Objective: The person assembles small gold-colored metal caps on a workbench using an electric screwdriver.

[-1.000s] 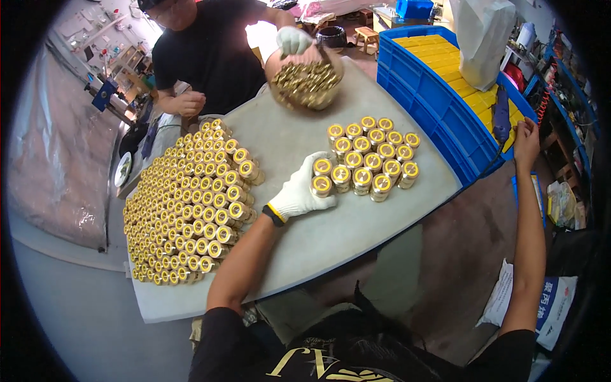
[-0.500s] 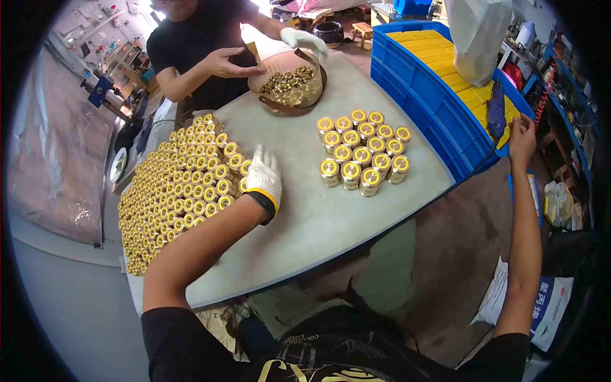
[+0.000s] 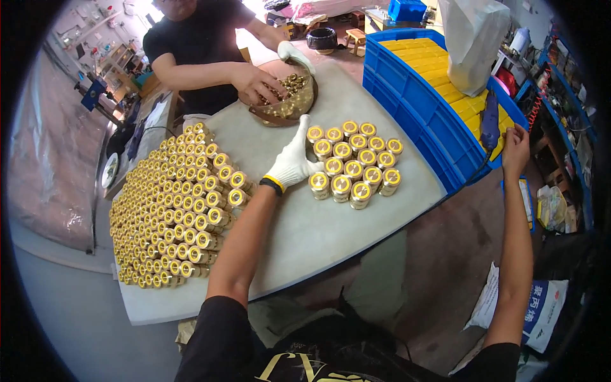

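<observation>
My left hand wears a white knit glove with a yellow cuff. Thumb and fingers are spread, against the left side of a small group of gold cylinders with yellow-ringed round tops, standing upright on the pale table. To the left, a large packed mass of the same cylinders covers that side of the table. My bare right hand is by the near right corner of a blue crate, its fingers bent together; what they hold, if anything, cannot be made out. Beside it lies a purple hand tool with a cable.
Across the table, a co-worker in a dark shirt has one hand in a bowl of small gold pieces; the other, gloved, is at its rim. Yellow blocks fill the crate, with a white bag on top. Printed sacks lie on the floor.
My left hand has moved right, from the large mass of cylinders to the small group. The co-worker's bare hand has gone down into the bowl. My right hand stays by the crate.
</observation>
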The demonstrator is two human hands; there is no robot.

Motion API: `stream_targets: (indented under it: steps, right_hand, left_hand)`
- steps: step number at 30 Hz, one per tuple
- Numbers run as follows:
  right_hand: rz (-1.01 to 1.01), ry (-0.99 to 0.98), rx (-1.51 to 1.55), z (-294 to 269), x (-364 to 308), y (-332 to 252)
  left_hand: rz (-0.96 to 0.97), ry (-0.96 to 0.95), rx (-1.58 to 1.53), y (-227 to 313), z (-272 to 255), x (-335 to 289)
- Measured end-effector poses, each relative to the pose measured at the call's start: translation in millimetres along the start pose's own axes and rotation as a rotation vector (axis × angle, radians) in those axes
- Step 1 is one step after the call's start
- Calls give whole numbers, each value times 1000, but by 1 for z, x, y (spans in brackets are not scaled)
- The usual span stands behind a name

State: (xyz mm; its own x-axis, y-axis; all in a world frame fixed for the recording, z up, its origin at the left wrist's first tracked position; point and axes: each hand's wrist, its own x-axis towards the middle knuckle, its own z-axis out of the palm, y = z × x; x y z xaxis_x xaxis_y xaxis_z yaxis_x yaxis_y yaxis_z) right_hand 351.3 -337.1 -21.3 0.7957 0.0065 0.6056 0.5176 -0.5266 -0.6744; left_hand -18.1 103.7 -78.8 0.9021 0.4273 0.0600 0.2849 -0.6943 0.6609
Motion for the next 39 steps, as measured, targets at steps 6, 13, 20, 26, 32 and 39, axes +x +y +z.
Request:
stream_targets:
  steps: [6, 13, 20, 26, 32, 39]
  right_hand:
    - [-34, 2, -86, 6, -4, -13]
    - [8, 2, -57, 4, -2, -5]
    - [-27, -9, -115, 1, 1, -4]
    - [-32, -7, -135, 0, -3, -10]
    - [-37, -5, -175, -2, -2, -12]
    - [-62, -6, -195, -1, -1, -10]
  left_hand:
    - [-79, 164, -126, 2, 10, 3]
    - [-25, 67, 209, 30, -29, -5]
    - [145, -443, 1615, 18, -29, -42]
    - [112, -657, 1998, 40, -15, -58]
    - [-90, -683, 1926, 39, -2, -69]
    - [-319, -740, 1886, 1, -16, -62]
